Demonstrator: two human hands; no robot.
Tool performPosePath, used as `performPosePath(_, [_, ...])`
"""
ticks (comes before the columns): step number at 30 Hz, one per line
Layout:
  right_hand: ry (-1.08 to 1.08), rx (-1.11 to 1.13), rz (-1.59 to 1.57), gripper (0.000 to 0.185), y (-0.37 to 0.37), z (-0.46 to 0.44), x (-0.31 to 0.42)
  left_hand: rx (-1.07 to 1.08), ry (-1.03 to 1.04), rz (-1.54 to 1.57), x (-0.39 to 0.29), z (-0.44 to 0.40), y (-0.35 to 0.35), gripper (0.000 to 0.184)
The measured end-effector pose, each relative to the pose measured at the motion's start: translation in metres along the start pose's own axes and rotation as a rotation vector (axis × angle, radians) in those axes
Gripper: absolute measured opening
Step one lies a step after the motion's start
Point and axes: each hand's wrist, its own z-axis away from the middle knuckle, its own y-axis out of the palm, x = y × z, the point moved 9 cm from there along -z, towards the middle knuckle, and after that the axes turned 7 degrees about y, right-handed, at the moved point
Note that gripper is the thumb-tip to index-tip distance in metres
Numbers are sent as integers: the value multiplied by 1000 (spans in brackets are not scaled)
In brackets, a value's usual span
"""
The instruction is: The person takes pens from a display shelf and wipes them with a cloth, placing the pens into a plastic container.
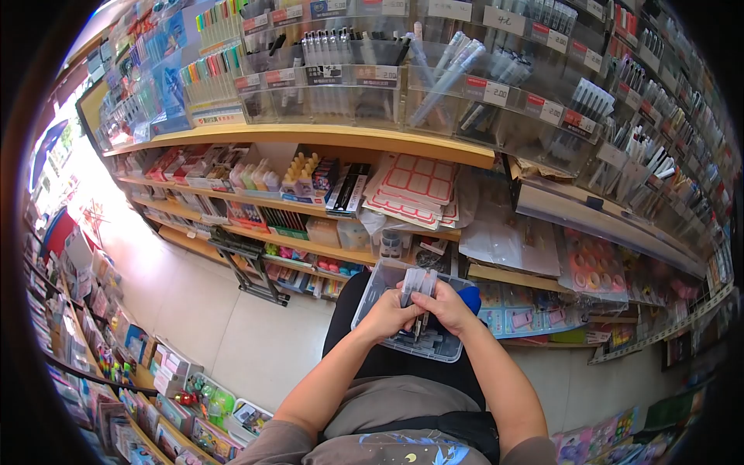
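A see-through plastic box [363, 314] rests on my lap, with dark pens [434, 345] lying in its bottom. Above it, both hands are closed around a bundle of pens [419, 280] with pale, translucent upper ends and dark lower parts. My left hand [385, 315] wraps the bundle from the left. From the other side, my right hand [449, 307] grips it, thumb across the front. Fingers hide much of the bundle's middle. Something blue [469, 298] shows just beyond my right hand.
Tiered acrylic pen racks [333, 101] with price tags stand above a wooden shelf edge [310, 138]. Lower shelves hold boxed stationery and red-bordered label sheets [411, 186]. A black folding stool [248, 267] stands on the tiled floor [271, 341] to the left. More goods line the lower left.
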Motion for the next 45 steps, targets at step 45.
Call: performPosePath(45, [-1304, -790, 468, 18, -36, 155, 426, 134, -151, 8, 41, -4, 17, 27])
